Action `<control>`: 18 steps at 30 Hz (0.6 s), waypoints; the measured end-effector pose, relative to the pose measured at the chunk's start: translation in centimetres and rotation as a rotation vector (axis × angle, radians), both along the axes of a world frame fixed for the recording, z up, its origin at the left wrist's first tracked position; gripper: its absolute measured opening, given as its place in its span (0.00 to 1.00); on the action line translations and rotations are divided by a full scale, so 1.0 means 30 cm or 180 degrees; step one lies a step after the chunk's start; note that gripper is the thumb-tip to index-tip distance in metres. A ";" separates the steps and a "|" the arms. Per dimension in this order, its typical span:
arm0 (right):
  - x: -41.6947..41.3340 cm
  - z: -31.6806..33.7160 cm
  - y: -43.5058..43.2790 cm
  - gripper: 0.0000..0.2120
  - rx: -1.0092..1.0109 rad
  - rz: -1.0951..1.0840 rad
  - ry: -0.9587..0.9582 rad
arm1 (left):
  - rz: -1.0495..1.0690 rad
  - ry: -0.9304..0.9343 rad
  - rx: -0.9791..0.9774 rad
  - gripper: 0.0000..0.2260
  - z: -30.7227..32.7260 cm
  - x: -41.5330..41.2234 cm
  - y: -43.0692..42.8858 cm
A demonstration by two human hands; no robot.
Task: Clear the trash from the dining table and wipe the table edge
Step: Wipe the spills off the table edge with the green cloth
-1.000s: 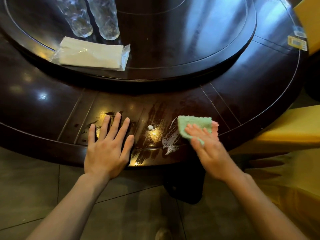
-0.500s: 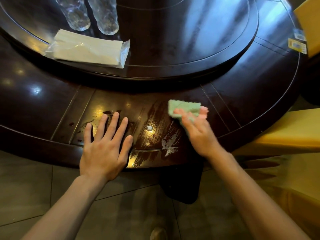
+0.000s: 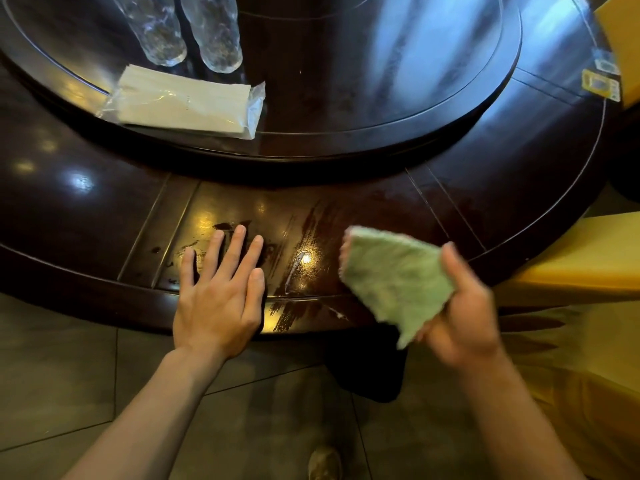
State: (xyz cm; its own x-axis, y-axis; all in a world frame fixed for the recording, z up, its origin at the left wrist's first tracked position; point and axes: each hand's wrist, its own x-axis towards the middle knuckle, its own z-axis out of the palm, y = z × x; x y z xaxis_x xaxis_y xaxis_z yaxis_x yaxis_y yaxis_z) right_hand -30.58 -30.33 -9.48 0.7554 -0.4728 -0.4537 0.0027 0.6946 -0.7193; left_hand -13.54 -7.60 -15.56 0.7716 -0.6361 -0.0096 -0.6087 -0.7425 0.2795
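The left hand (image 3: 221,299) lies flat and open, fingers spread, palm pressed on the near rim of the dark, glossy round wooden dining table (image 3: 104,209), bracing the body. The right hand (image 3: 460,317) is closed around a soft green microfibre cloth (image 3: 394,278), thumb on top and fingers beneath, holding it lifted just above the table's near edge rather than pressed to it; the cloth's free corner hangs down past the rim. Between the two hands the wood shows wet smears (image 3: 311,237) and a pale streak (image 3: 294,271) near a bright reflection, so the wiping of this stretch looks part done. To finish it well, the cloth probably wants refolding to a clean face, then laying flat and drawing along the curve of the rim in overlapping passes, with steady downward pressure so the streaks lift instead of spreading. Farther off, on the raised round turntable (image 3: 381,126), a clear plastic pack of white napkins (image 3: 187,102) lies near two clear glass vessels (image 3: 187,32). At the far right edge of the table sit small yellow packets (image 3: 601,84), possibly leftover trash.
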 end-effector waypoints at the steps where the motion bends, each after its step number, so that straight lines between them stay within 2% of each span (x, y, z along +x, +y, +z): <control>1: 0.013 0.018 -0.063 0.30 -0.0095 -0.0216 -0.0051 | 0.0000 0.0001 0.0003 0.25 0.001 0.001 0.000; 5: 0.107 0.046 -0.273 0.25 -0.0952 -0.0823 -0.0140 | -0.0006 -0.0009 -0.0009 0.25 -0.001 0.001 0.003; 8: 0.201 -0.022 -0.308 0.22 -0.1638 -0.0703 0.0157 | -0.0005 -0.0029 -0.0032 0.25 -0.006 0.003 0.004; 13: 0.299 -0.162 -0.183 0.16 -0.2981 0.0372 0.0633 | -0.0015 -0.0070 -0.0152 0.25 -0.011 0.002 0.005; 18: 0.326 -0.158 -0.052 0.23 -0.3527 0.1637 0.0617 | 0.0003 -0.0091 -0.0380 0.26 -0.015 -0.001 0.010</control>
State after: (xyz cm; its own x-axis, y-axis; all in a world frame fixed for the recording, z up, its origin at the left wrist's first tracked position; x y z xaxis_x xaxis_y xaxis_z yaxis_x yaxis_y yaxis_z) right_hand -20.79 -31.89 -14.21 0.9319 -0.3412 -0.1230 -0.2625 -0.4003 -0.8780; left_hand -13.56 -7.29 -16.00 0.7710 -0.6307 0.0883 -0.6171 -0.7056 0.3485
